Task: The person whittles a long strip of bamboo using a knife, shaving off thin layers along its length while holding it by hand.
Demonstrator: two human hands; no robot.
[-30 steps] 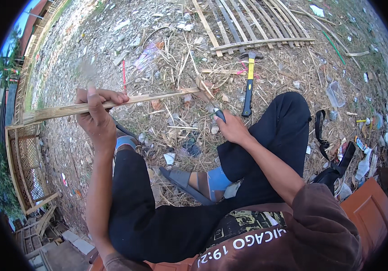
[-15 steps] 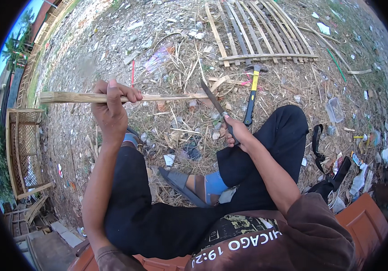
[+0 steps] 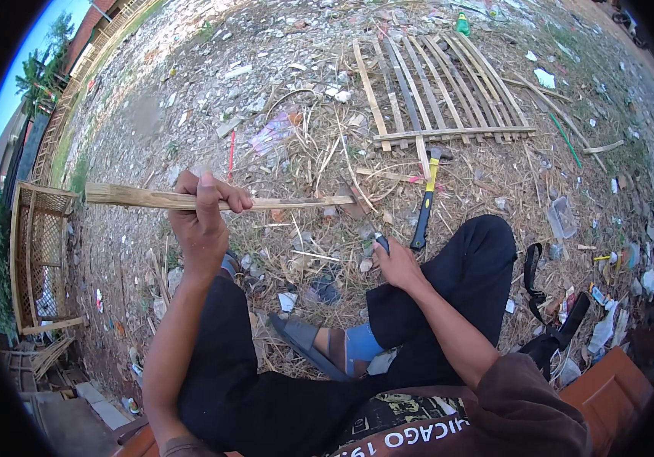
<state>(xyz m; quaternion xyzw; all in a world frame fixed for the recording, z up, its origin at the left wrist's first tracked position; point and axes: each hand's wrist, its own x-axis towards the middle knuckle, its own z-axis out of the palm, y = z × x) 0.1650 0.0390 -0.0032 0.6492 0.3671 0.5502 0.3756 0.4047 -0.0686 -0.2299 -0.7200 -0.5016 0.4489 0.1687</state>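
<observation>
My left hand (image 3: 206,209) grips a bamboo strip (image 3: 130,196) that lies level across the view, its thick end at the left and its thin end at the right. In my right hand (image 3: 395,261) is a knife (image 3: 357,202), held by its dark handle. Its blade is blurred by motion and is at the strip's thin right end; whether it cuts into the bamboo I cannot tell. A hammer (image 3: 427,196) with a yellow and black handle lies on the ground to the right of the blade, beside my bent knee.
Beyond the hammer lies a panel of bamboo slats (image 3: 455,135). Dry shavings and rubble litter the ground. A clear plastic tub (image 3: 562,218) and a black strap (image 3: 534,283) lie at the right. A lattice frame (image 3: 40,259) stands at the far left.
The knife has turned and moved against the thin end of the bamboo strip, its blade now blurred. A slat end now sticks out past the panel's near crossbar. The whole view has shifted.
</observation>
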